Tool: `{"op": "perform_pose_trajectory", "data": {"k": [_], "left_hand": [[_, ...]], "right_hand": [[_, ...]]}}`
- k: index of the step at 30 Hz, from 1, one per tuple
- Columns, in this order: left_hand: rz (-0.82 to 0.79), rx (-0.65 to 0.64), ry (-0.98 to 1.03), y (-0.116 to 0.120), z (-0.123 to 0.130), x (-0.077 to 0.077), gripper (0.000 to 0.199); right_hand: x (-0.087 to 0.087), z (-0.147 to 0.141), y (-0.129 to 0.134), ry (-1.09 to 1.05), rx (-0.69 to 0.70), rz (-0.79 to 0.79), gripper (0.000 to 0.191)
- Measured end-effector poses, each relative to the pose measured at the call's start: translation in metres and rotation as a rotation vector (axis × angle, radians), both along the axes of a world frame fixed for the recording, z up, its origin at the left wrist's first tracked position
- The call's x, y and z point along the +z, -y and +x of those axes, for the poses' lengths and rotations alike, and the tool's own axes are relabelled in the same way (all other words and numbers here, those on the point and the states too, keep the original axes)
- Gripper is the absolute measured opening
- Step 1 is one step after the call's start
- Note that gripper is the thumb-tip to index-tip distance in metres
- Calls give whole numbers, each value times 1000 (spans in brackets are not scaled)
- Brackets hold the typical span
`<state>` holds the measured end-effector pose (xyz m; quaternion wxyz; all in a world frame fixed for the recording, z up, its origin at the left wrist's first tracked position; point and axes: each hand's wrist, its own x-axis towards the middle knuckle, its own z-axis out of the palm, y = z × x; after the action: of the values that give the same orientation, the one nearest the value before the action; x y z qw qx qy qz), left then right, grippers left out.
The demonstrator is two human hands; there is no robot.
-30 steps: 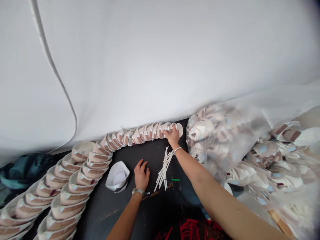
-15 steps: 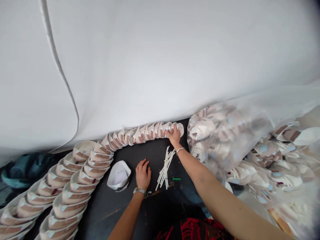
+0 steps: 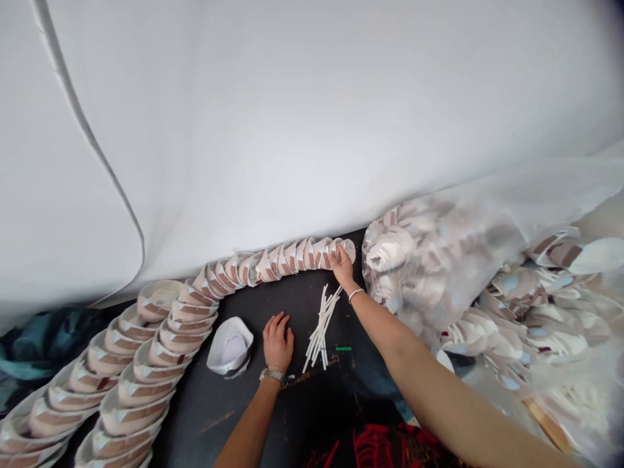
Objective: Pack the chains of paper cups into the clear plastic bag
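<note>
The right hand [image 3: 343,268] touches the far row of nested cups [image 3: 294,257] at its right end; grip cannot be determined. The left hand [image 3: 277,343] rests apart, fingers relaxed, on the black table [image 3: 273,298]. Cups are probably light and pliable; grasp at the rim.

A slim white cable [image 3: 63,75] hung along the left part of a smooth white wall [image 3: 312,117]; a crumpled dark-teal bundle [image 3: 46,339] lay near the wall's lower left, a narrow green strip [image 3: 344,349] well out from it.

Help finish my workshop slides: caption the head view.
Right hand at the right end of a row of overlapping cup-shaped pieces; left hand between a white bowl-shaped item and white strips.
</note>
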<state>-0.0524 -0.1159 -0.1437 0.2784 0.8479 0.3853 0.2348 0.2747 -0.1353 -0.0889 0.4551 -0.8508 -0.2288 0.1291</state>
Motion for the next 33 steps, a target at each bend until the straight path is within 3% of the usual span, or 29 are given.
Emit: {"op": "perform_pose_trajectory", "data": {"k": [8, 14, 20, 23, 29, 31, 33], "left_hand": [[78, -13, -7, 0, -2, -8, 34], [150, -29, -9, -1, -3, -13, 33], [158, -33, 1, 0, -3, -14, 33], [165, -30, -3, 0, -2, -14, 33], [177, -34, -1, 1, -2, -14, 33], [179, -34, 3, 1, -2, -14, 33], [177, -29, 5, 2, -2, -14, 33]], "right_hand": [[10, 5, 1, -14, -1, -58, 55], [22, -6, -7, 84, -10, -239, 55], [32, -21, -17, 57, -75, -392, 83], [30, -24, -20, 81, -87, -442, 86], [30, -20, -15, 324, -199, -412, 98], [37, -16, -17, 483, -125, -440, 97], [47, -13, -23, 666, 97, -472, 81]]}}
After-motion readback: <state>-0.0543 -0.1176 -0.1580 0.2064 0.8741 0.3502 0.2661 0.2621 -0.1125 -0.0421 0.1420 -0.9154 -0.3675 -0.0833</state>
